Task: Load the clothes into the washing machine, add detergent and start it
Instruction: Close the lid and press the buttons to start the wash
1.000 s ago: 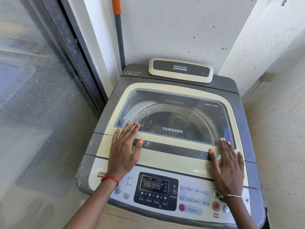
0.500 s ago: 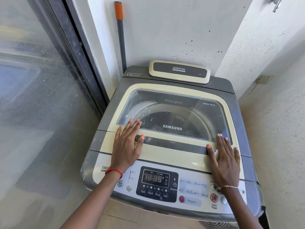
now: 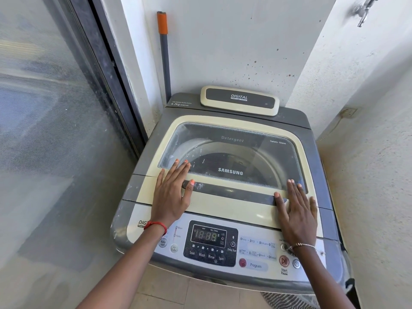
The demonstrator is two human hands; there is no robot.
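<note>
Nothing much has shifted since a second ago — both hands stay flat on the closed lid (image 3: 229,202) of the washing machine (image 3: 316,166), left hand (image 3: 171,192) and right hand (image 3: 298,216) with fingers spread and gripping nothing; no clothes or detergent show. Judging by that, the lid needs lifting at its dark handle strip (image 3: 234,192) before loading; a mop handle (image 3: 164,54) leans on the wall behind, and the Start/Pause button (image 3: 284,261) waits untouched.
</note>
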